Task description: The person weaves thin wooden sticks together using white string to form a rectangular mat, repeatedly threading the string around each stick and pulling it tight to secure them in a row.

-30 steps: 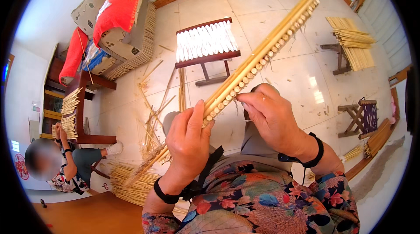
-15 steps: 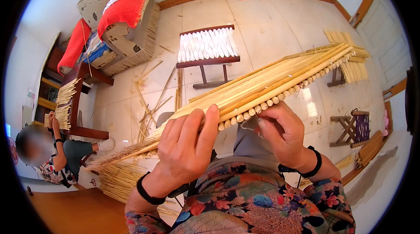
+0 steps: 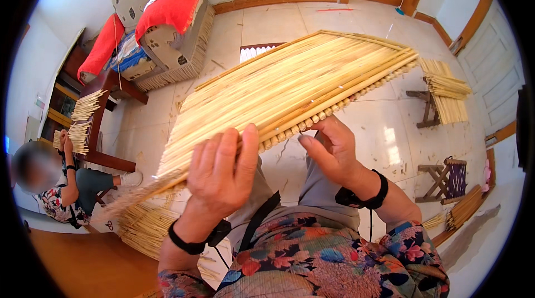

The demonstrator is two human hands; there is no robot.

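A mat of straight yellow reeds (image 3: 284,83) is raised in front of me, tilted, with a row of round cut ends (image 3: 295,129) along its near edge. My left hand (image 3: 220,170) grips the near left part, fingers over the top and thumb hidden. A feathery frayed tuft (image 3: 120,204) sticks out at the mat's left end. My right hand (image 3: 331,153) is at the underside of the row of ends, fingers curled against the edge and thumb bent below it; whether it pinches a thread there is too small to tell.
A person (image 3: 67,192) at left handles sticks (image 3: 83,125) on a wooden bench (image 3: 111,161). A sofa (image 3: 167,52) stands behind. A white-webbed stool (image 3: 256,51) is mostly hidden. At right are a reed-laden stand (image 3: 446,97) and folding stool (image 3: 448,181). Reed bundles (image 3: 142,228) lie lower left.
The mat has swung from a narrow, steep edge-on view to show its broad top face, now hiding most of the white stool. Both hands have moved slightly left, still at the near edge.
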